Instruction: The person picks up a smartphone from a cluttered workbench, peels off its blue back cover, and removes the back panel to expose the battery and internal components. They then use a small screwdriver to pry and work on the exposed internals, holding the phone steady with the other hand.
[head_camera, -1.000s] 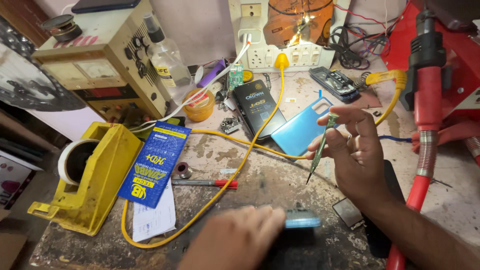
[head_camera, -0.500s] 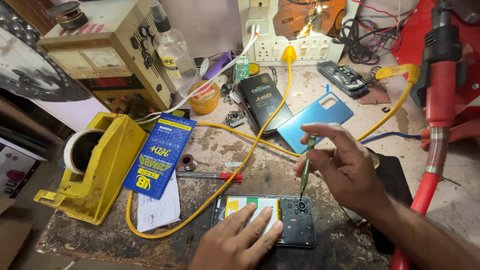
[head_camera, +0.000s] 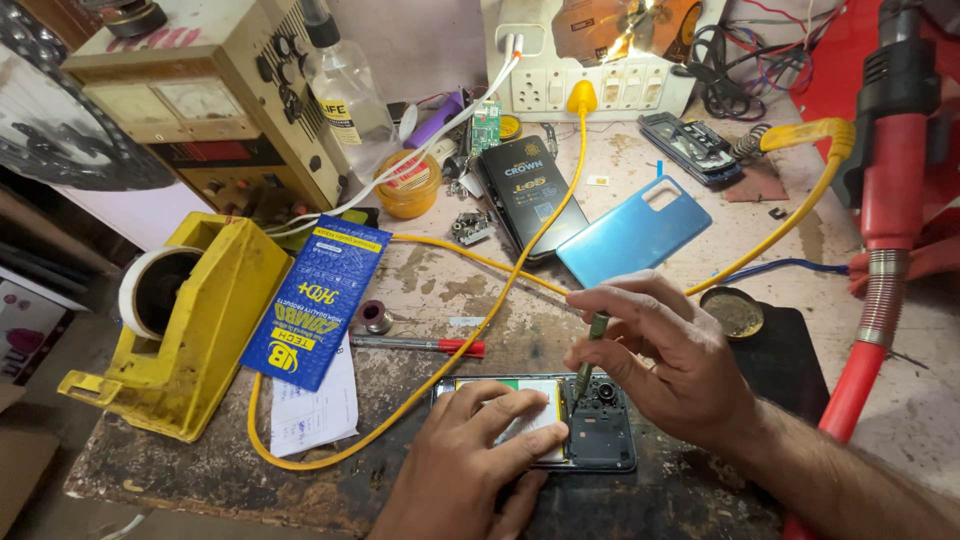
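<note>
An opened phone (head_camera: 600, 440) with its back removed lies flat near the front edge of the worn bench (head_camera: 640, 210). My left hand (head_camera: 470, 455) presses down on its left half, fingers spread over the battery. My right hand (head_camera: 665, 360) holds a thin green-handled screwdriver (head_camera: 590, 355) upright, its tip touching the phone near the camera module. The phone's blue back cover (head_camera: 635, 232) lies farther back on the bench.
A yellow tape dispenser (head_camera: 175, 320) sits at left beside a blue packet (head_camera: 318, 300). A yellow cable (head_camera: 500, 290) crosses the bench. Behind stand a beige power supply (head_camera: 200, 100), a clear bottle (head_camera: 345, 90) and a socket strip (head_camera: 580, 70). A red hose (head_camera: 880, 270) hangs right.
My right hand came down from above the blue cover to the opened phone, screwdriver tip now on it. My left hand settled flat on the phone.
</note>
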